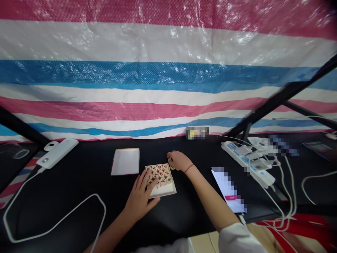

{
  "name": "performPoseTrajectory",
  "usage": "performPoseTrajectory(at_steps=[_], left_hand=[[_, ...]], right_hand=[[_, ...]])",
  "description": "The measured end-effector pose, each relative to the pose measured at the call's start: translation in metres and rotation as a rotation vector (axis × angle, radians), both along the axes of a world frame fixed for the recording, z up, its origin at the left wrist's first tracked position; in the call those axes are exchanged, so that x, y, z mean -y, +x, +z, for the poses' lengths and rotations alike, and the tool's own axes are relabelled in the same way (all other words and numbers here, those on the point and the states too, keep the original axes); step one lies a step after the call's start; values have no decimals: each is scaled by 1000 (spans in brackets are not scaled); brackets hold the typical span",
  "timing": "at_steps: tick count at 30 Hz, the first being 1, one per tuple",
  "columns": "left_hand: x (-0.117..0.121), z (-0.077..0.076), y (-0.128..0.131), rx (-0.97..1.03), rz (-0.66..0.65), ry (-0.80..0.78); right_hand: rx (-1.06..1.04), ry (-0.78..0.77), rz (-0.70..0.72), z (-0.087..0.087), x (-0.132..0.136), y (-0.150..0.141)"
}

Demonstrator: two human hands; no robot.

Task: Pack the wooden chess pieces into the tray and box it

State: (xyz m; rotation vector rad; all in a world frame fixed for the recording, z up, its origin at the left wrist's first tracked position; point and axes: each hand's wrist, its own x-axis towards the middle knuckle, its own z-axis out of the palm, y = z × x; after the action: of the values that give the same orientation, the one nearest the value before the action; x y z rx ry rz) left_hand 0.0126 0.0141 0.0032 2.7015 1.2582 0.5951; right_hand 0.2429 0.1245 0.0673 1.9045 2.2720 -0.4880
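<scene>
A shallow white box (160,192) in front of me holds rows of round Chinese chess pieces (160,174) with red and dark characters. The near strip of the box shows its white bottom. My left hand (140,197) rests with spread fingers over the box's left side, fingertips on or just above the pieces there. Beyond the box's far right corner, my right hand (181,161) has its fingers bent around a pale round Chinese chess piece (170,160), partly hidden by them. Another pale piece (172,168) shows just under that hand, beside the box.
An upturned box lid (125,161) lies to the left on the black table (79,182). A white device (58,153) with a looping cable stands farther left. On the right are a phone-like slab (228,189) and a power strip (247,163) with tangled cables. Striped sheeting (147,73) hangs behind.
</scene>
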Motion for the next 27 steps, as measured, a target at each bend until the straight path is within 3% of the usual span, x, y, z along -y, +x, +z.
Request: performPoseTrajectory(at_steps=[5, 8, 10, 14, 21, 27], left_hand=[[1, 1, 1, 98, 36, 2], [1, 7, 0, 245, 105, -6], [-1, 11, 0, 327, 145, -46], [-5, 22, -1, 429, 132, -167], [-8, 36, -14, 492, 167, -268], [-9, 28, -25, 512, 117, -155]], right_hand=[[-109, 126, -43, 19, 15, -5], [-473, 176, -39, 33, 41, -18], [-718, 107, -16, 35, 60, -31], [-1006, -38, -93, 21, 87, -51], [-1136, -57, -217, -4, 95, -52], [-1217, -9, -334, -13, 96, -38]])
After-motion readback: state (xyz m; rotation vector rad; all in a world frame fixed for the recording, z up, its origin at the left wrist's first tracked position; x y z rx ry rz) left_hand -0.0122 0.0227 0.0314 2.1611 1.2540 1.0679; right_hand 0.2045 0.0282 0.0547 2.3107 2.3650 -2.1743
